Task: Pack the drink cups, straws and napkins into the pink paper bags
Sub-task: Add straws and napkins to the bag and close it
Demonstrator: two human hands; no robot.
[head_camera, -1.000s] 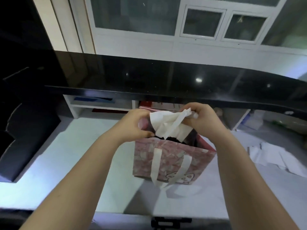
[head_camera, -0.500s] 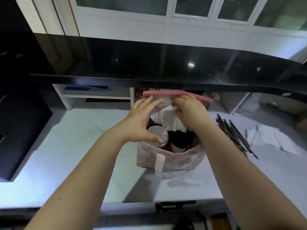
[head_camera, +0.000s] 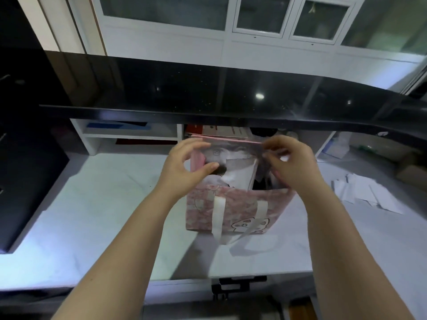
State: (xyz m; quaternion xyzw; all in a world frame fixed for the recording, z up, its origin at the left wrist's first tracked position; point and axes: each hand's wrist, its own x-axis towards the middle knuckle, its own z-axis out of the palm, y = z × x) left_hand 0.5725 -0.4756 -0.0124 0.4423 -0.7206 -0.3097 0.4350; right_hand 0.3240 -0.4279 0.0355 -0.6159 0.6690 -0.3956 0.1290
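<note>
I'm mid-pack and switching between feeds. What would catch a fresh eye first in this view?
The pink paper bag stands in the middle of the counter, with a white napkin sticking up inside its open mouth. The left hand and right hand hold its rim, one at each side. Loose napkins lie on the counter off to the right.

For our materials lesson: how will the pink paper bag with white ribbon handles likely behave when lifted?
The pink paper bag probably holds its shape: its near wall stands upright. Its white ribbon handles look floppy, draping limply down the front. White napkins reach near the rim, so it seems full, perhaps weighty.
</note>
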